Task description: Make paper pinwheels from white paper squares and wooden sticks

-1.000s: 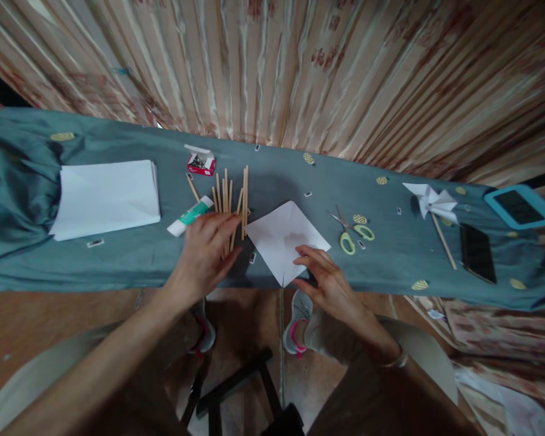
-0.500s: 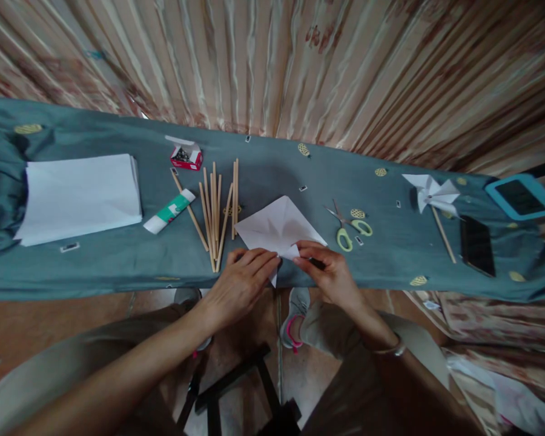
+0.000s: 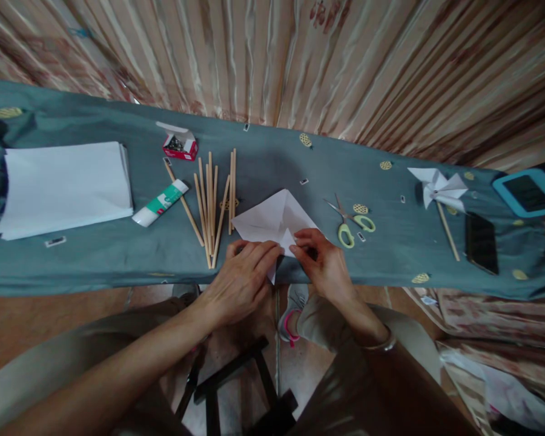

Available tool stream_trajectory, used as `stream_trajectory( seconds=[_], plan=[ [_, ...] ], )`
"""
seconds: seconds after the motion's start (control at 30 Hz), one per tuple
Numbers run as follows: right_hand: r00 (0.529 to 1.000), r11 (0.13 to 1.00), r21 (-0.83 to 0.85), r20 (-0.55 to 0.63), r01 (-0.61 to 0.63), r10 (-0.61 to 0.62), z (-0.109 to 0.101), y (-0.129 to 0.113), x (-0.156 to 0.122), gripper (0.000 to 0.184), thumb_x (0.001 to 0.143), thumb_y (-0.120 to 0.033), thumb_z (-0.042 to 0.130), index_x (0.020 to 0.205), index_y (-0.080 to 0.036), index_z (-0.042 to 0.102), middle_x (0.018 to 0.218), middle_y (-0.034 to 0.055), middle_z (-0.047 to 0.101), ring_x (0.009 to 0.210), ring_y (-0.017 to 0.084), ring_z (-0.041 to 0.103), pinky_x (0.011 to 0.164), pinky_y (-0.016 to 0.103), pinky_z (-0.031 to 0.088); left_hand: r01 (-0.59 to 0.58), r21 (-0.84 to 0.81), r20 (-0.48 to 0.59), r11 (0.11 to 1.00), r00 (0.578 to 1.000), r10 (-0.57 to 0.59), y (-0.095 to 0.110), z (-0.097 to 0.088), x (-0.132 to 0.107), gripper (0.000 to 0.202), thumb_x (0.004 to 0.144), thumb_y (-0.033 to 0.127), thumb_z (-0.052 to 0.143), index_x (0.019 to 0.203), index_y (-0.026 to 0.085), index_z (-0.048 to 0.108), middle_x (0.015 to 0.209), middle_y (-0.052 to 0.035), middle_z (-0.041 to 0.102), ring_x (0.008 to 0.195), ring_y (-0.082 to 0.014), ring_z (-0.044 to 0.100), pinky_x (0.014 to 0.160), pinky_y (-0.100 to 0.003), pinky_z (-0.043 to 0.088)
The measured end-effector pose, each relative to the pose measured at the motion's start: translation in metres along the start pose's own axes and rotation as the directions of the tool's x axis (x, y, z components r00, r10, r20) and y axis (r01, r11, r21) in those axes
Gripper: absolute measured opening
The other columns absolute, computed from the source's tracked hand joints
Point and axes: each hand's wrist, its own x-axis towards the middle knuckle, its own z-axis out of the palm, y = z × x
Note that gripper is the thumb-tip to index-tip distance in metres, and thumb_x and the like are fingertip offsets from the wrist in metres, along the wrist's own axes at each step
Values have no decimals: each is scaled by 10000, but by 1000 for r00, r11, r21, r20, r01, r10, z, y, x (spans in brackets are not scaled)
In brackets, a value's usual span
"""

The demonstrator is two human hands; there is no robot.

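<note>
A square sheet of white paper lies cornerwise near the table's front edge, with crease lines and one corner bent toward its middle. My left hand rests on its near left part, fingers together and pressing the paper; a tip of paper shows below them. My right hand pinches the bent corner between thumb and fingers. To the right of the sheet lie scissors with green handles, blades apart. Several wooden sticks lie just left of the paper.
Further left are a green-and-white glue tube, a red box of small metal pieces and a stack of white paper. At right lie a paper pinwheel on a stick, a black phone and a blue-framed tablet.
My right hand has brought the paper corner up and inward toward the sheet's middle. The left hand stays pressed on the paper. The view has shifted slightly.
</note>
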Motion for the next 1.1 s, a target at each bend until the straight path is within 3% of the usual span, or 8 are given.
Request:
stream_trajectory(
  seconds=[0.27,0.5,0.93,1.1],
  plan=[
    [992,983,-136,19,125,-124,-2,-2,0,162,886,-277,592,985,-183,678,854,66,722,769,202,670,746,322,517,8,14,53,1000,999,-9,3,2,1,578,822,107,436,1394,48,378,1448,-192,462,1173,-302,483,976,-483,291],
    [984,975,-131,22,178,-177,-1,0,1,158,893,-251,594,989,-173,693,898,79,731,803,204,669,760,320,516,27,24,78,999,997,-29,5,2,4,585,824,111,438,1404,66,376,1475,-175,438,1186,-293,464,985,-471,279],
    [978,970,-137,73,203,-194,-3,-3,2,199,910,-235,528,994,-230,709,938,64,734,891,220,672,823,353,515,71,-59,65,996,996,-67,6,4,12,680,771,115,456,1424,111,266,1355,-166,521,1121,-289,469,963,-472,294],
    [978,970,-128,60,208,-202,-3,-2,3,199,902,-228,533,993,-217,710,947,74,732,894,225,670,834,359,514,80,-66,83,995,994,-75,7,4,15,695,742,99,458,1416,86,289,1328,-174,530,1127,-289,452,959,-462,298]
  ],
)
